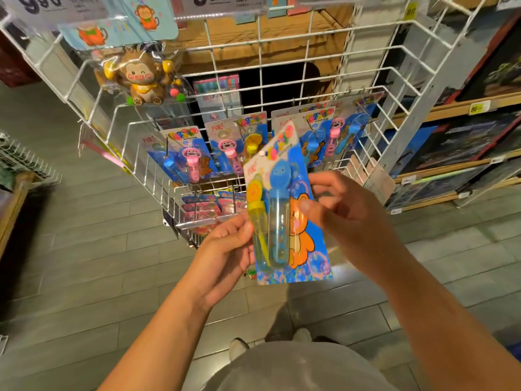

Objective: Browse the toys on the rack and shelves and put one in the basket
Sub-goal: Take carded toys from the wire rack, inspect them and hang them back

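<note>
both hands are being used to examine a carded bubble-wand toy (pixel 284 210) in front of the white wire rack (pixel 253 66), the left hand (pixel 225 249) pinching its lower edge and the right hand (pixel 344 210) its side, while basketing is being left undone, no basket being seen.

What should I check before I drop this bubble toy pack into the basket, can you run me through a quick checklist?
1. Bubble toy pack off the rack: ok.
2. Left hand holds the pack's left edge: ok.
3. Right hand pinches its right edge, thumb on the front: ok.
4. Both tubes sit on the card: ok.
5. Shopping basket in view: not ok, none visible.
6. Price of this pack: cannot tell, tags overhead are cut off.
</note>
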